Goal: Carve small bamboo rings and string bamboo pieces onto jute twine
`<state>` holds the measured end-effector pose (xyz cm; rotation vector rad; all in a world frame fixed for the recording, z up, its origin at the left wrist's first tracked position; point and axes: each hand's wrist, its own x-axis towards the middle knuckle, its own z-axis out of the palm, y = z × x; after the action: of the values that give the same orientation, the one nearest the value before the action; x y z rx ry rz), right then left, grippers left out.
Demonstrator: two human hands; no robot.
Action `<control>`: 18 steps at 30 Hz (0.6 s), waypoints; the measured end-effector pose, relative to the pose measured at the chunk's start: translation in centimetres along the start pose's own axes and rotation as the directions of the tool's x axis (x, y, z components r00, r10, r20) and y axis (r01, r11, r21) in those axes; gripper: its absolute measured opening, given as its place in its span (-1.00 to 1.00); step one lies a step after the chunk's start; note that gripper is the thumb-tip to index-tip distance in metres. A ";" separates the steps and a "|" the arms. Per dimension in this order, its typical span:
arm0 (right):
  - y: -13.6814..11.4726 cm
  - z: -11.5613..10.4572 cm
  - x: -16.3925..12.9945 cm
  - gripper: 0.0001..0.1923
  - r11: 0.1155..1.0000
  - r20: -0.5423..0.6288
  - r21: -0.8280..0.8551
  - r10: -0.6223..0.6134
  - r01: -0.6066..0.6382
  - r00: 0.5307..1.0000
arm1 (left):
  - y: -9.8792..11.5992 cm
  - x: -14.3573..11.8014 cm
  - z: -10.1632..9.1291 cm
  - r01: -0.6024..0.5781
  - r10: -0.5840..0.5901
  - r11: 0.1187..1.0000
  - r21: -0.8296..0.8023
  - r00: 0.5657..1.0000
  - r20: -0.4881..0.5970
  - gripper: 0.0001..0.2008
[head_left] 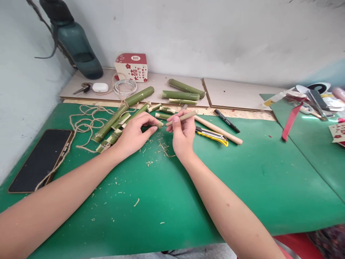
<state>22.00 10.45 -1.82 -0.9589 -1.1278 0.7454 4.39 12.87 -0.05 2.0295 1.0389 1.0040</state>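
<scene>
My left hand (138, 132) rests on the green tabletop, thumb and fingers pinching a short bamboo piece (160, 124). Opposite it, my right hand (183, 138) grips a slim tan wooden stick (189, 115) like a pen. The stick's narrower end points left at the bamboo piece; I cannot tell whether they touch. Bamboo shavings (165, 146) lie below the hands. Just right of my right hand are a yellow utility knife (212, 136) and a pale wooden rod (221, 130). Short cut bamboo pieces (167, 110) lie behind the hands.
Bamboo lengths tied with twine (122, 115) lie left, near a dark phone (41, 160). A ledge at the wall holds a bottle (81, 50), a red-and-cream box (132, 68), a tape roll (125, 87) and bamboo tubes (180, 95). A black marker (226, 121) and clutter are right.
</scene>
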 end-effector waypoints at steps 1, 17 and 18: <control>0.1 0.0 0.0 -0.73 1.000 0.003 -0.018 -0.007 0.007 1.000 | 0.0 0.0 0.0 0.006 -0.006 1.000 0.005 1.000 -0.006 -0.89; 0.3 -0.1 -0.2 -0.80 0.991 0.058 -0.106 -0.074 0.080 0.996 | -0.2 -0.1 -0.1 -0.026 0.028 0.997 0.076 0.999 -0.024 -0.75; 0.5 -0.2 -0.2 -0.80 0.988 0.068 -0.124 -0.083 0.091 0.994 | -0.2 -0.1 -0.1 -0.034 0.035 0.997 0.065 0.999 -0.003 -0.74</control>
<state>22.10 10.39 -2.37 -0.9911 -1.2767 0.6424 4.20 12.87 -0.16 2.1052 1.0541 1.0042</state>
